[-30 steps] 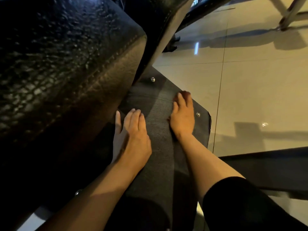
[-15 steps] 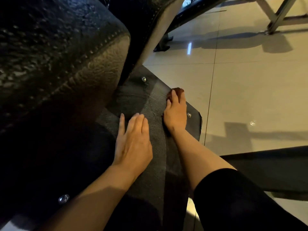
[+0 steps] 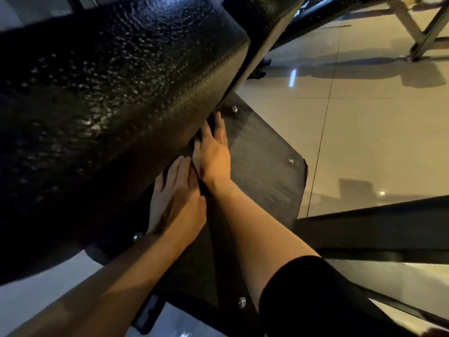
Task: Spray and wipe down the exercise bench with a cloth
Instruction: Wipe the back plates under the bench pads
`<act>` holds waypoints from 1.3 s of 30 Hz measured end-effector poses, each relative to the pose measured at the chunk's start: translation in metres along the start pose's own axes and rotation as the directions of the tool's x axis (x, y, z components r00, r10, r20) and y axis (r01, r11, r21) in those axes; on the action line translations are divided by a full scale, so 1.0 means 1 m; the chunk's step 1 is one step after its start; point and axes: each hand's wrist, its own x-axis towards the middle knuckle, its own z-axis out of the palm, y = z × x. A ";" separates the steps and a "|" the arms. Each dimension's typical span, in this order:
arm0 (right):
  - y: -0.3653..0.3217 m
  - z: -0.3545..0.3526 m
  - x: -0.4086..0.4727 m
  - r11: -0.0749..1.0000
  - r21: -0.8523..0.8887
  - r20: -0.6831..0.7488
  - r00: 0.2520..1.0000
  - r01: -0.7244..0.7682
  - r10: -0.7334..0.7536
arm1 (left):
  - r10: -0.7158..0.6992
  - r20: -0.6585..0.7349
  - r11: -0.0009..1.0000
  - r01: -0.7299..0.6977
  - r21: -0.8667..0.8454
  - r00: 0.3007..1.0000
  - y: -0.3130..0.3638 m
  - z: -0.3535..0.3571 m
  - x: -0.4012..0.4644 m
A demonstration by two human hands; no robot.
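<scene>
Here, the head view, the only one, looks steeply down past a big black padded cushion (image 3: 116, 98) of the exercise bench, its textured cover glinting as if damp, though I cannot be sure it is wet. Under the pad lies a flat dark base plate (image 3: 264, 171) fixed with shiny bolts (image 3: 290, 162), set on a glossy tiled floor (image 3: 376, 132).

The right hand (image 3: 213, 152) lies flat on the plate with its fingers straight, reaching forward so the fingertips slip into the narrow gap beneath the pad's edge. The left hand (image 3: 177, 198) rests just behind and beside it, also flat and relaxed, its fingers touching the right wrist area. Neither grip plainly has hold of anything. No cloth and no spray bottle can be made out; if a cloth sits under the right fingers, it is hidden in shadow. The right forearm runs back to a black sleeve (image 3: 315, 300).

My judgement is that the wiping has reached the tight seam where pad meets plate. The risks follow from that: fingers could be pinched or scraped if the pad shifts; the bolt heads could snag skin or cloth; the dim light could leave the seam unwiped; and any spray run-off onto the tiles could make them slippery.
</scene>
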 end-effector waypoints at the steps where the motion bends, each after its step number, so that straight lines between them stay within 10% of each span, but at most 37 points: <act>1: 0.006 -0.002 -0.008 1.000 -0.003 -0.003 1.000 0.003 -0.003 | 0.001 0.000 1.000 -0.001 -0.007 1.000 0.003 -0.003 -0.005; 5: 0.071 -0.037 -0.066 0.960 0.003 -0.173 0.945 -0.280 0.276 | 0.039 0.189 0.998 -0.049 0.049 0.981 0.030 -0.018 -0.028; 11: 0.102 -0.058 -0.114 0.685 0.058 -0.241 0.656 -0.726 0.716 | -0.016 0.225 1.000 0.015 0.006 0.974 0.038 -0.033 -0.057; 16: -0.002 0.006 -0.088 0.981 0.023 -0.110 0.975 -0.192 0.193 | -0.132 0.297 0.989 0.104 0.109 0.946 0.009 -0.051 -0.075; 20: -0.033 0.033 -0.104 0.994 0.011 0.038 0.993 0.110 -0.110 | -0.158 0.139 0.987 0.162 -0.020 0.978 -0.006 -0.055 -0.095; 24: 0.023 -0.011 -0.153 0.966 -0.019 -0.154 0.955 -0.259 0.253 | -0.130 0.285 0.989 0.145 -0.031 0.949 0.001 -0.055 -0.122; 30: 0.064 -0.045 -0.209 0.684 -0.007 -0.228 0.667 -0.730 0.709 | -0.135 0.243 0.985 0.157 -0.072 0.961 -0.004 -0.061 -0.156; 35: -0.042 0.015 -0.179 0.974 -0.081 -0.037 0.977 -0.210 0.208 | -0.202 0.240 0.971 0.227 -0.080 0.949 -0.024 -0.070 -0.176; 39: -0.075 0.022 -0.190 0.995 -0.038 0.105 0.990 0.096 -0.092 | -0.220 0.249 0.962 0.252 -0.105 0.943 -0.022 -0.068 -0.183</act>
